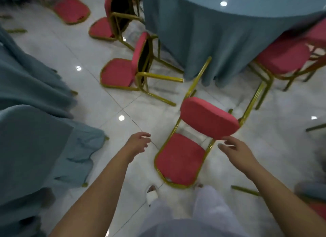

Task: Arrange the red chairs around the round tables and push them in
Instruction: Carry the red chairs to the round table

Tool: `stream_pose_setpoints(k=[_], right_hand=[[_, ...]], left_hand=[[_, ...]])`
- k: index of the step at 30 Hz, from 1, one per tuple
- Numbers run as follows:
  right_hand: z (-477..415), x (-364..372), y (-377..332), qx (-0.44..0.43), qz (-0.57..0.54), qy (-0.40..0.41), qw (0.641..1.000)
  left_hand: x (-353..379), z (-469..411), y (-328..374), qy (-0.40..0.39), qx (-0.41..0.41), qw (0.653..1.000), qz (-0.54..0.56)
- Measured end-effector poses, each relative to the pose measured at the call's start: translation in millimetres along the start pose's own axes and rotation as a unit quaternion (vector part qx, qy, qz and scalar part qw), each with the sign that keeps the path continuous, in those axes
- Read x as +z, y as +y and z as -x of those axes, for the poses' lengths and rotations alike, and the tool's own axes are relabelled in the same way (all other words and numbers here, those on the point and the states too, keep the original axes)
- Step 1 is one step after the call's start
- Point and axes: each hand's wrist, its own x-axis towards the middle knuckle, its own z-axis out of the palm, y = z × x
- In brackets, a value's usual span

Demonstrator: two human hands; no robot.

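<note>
left grip (138,143) fingers apart, free | right grip (236,150) fingers apart, beside red chair (209,120) backrest

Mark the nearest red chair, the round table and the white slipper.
nearest red chair (209,120), head view, on its backrest pad
round table (202,33), head view, on its hanging blue cloth
white slipper (152,195), head view, on its top strap

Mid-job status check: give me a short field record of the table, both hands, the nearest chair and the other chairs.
round table: draped in blue-grey cloth
left hand: open, holding nothing, left of the nearest chair
right hand: open, fingertips at the backrest's lower edge; contact unclear
nearest chair: tipped, gold legs pointing toward the round table, not pushed in
other chairs: two lie tipped over left of the table
</note>
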Motion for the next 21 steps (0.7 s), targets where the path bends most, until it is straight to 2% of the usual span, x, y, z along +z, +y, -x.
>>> stream_pose_setpoints(k=[6, 12, 18, 21], right_hand=[[57.7, 48.0, 67.8, 0.107, -0.025, 0.02, 0.994], [65.8, 119.7, 145.1, 0.183, -0.072, -0.009, 0.98], [40.3, 221.8, 264.1, 0.331, -0.156, -0.015, 0.931], [-8.4, 280.3, 328.4, 0.362, -0.187, 0.002, 0.913]], left_hand=[[13.2, 6.1, -79.9, -0.035, -0.073, 0.996, -0.039], [20.5, -4.7, -162.2, -0.036, -0.151, 0.986, -0.061], [60.6, -109.2, -245.9, -0.048, -0.196, 0.972, -0.118], [81.9, -196.4, -296.3, -0.041, -0.198, 0.97, -0.138]])
